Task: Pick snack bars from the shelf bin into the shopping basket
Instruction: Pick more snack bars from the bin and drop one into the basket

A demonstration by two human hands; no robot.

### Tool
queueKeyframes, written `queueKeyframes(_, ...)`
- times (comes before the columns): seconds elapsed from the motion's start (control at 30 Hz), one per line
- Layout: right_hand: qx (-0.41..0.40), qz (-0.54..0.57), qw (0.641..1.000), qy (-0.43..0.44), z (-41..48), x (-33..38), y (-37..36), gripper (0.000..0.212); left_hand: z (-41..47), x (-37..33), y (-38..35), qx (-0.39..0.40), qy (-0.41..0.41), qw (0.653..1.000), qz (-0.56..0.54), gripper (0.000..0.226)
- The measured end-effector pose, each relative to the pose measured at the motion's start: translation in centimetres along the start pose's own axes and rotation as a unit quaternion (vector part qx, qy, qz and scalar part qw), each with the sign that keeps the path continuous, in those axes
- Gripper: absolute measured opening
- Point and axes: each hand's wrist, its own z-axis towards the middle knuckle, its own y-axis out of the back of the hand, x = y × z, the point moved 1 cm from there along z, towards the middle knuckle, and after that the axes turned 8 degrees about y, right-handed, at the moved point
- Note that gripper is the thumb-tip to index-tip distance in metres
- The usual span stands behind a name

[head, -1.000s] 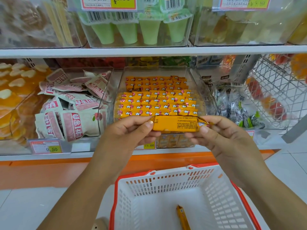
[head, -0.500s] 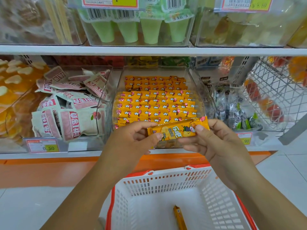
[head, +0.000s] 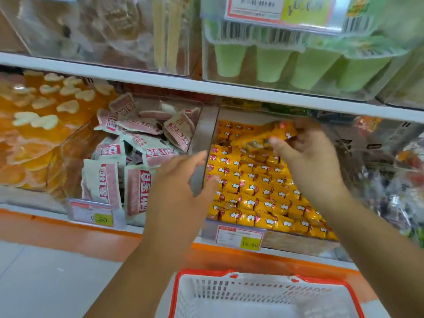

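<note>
A clear shelf bin (head: pixel 203 143) holds several rows of yellow snack bars (head: pixel 257 193). My right hand (head: pixel 307 157) is up over the back of the bin and pinches one yellow snack bar (head: pixel 270 134) by its end; the bar is blurred. My left hand (head: pixel 181 189) hovers at the bin's left wall with its fingers loosely spread and nothing in it. The white shopping basket with a red rim (head: pixel 229 274) sits below at the bottom edge; its inside is mostly out of view.
A bin of pink-and-white packets (head: pixel 128 166) stands to the left, with orange jelly cups (head: pixel 34 125) beyond. Green cups (head: pixel 286 63) fill the shelf above. Price tags (head: pixel 241 235) hang on the orange shelf edge. Dark wrapped sweets (head: pixel 399 198) lie right.
Both hands held one bar in front of the bin; now the left hand has let go and the right hand has carried the bar up over the bin. The view shifted up and closer.
</note>
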Motion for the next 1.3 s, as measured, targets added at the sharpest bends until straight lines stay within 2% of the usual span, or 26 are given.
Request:
queueKeyframes(0.07,0.005,-0.070,0.997,0.015,2.6,-0.7,-1.7,0.024,0.4,0.1,-0.4,-0.022,-0.051,0.996,0.064,0.047)
queueKeyframes(0.1,0.033,-0.093,0.995,0.010,3.9,-1.0,-2.8,0.032,0.7,0.2,-0.6,-0.031,-0.066,0.994,0.087,0.047)
queueKeyframes(0.2,0.125,-0.146,0.981,-0.002,7.0,-2.0,-5.3,0.041,1.7,0.9,-1.1,-0.046,-0.093,0.989,0.106,0.038)
queueKeyframes(0.27,0.146,-0.168,0.975,0.000,8.3,-2.6,-6.3,0.044,2.3,1.3,-1.3,-0.047,-0.099,0.988,0.112,0.035)
queueKeyframes(0.4,0.229,-0.257,0.937,0.051,9.0,-4.1,-7.8,0.039,3.2,2.0,-1.9,-0.017,-0.072,0.992,0.102,0.036)
queueKeyframes(0.53,0.291,-0.283,0.911,0.071,9.1,-4.5,-8.9,0.027,3.4,2.0,-2.1,-0.014,-0.059,0.995,0.072,0.037)
queueKeyframes(0.67,0.345,-0.305,0.884,0.081,9.7,-3.8,-9.0,0.032,3.5,1.9,-2.2,-0.009,-0.056,0.996,0.067,0.038)
queueKeyframes(0.73,0.320,-0.264,0.907,0.073,9.7,-3.6,-8.0,0.030,3.4,1.9,-2.1,-0.009,-0.057,0.996,0.066,0.038)
queueKeyframes(0.8,0.243,-0.228,0.941,0.061,9.6,-3.9,-6.5,0.022,3.4,1.8,-2.0,-0.006,-0.054,0.996,0.065,0.039)
queueKeyframes(0.83,0.217,-0.236,0.946,0.058,9.6,-4.2,-5.8,0.017,3.3,1.8,-2.0,-0.001,-0.052,0.996,0.066,0.040)
queueKeyframes(0.9,0.226,-0.272,0.935,0.037,9.5,-4.9,-5.0,0.014,3.1,1.8,-2.0,0.011,-0.048,0.996,0.070,0.043)
queueKeyframes(1.03,0.250,-0.316,0.915,0.010,9.1,-5.4,-5.5,0.029,2.7,1.6,-1.8,0.021,-0.046,0.996,0.079,0.043)
queueKeyframes(1.13,0.248,-0.330,0.911,0.019,9.0,-5.3,-5.9,0.019,2.3,1.4,-1.7,0.027,-0.045,0.995,0.080,0.045)
queueKeyframes(1.2,0.228,-0.301,0.925,0.028,8.8,-5.2,-5.8,0.004,2.0,1.5,-1.6,0.027,-0.051,0.995,0.080,0.045)
queueKeyframes(1.3,0.178,-0.217,0.959,0.029,7.7,-4.2,-4.9,0.004,1.4,1.4,-1.3,0.028,-0.056,0.995,0.080,0.046)
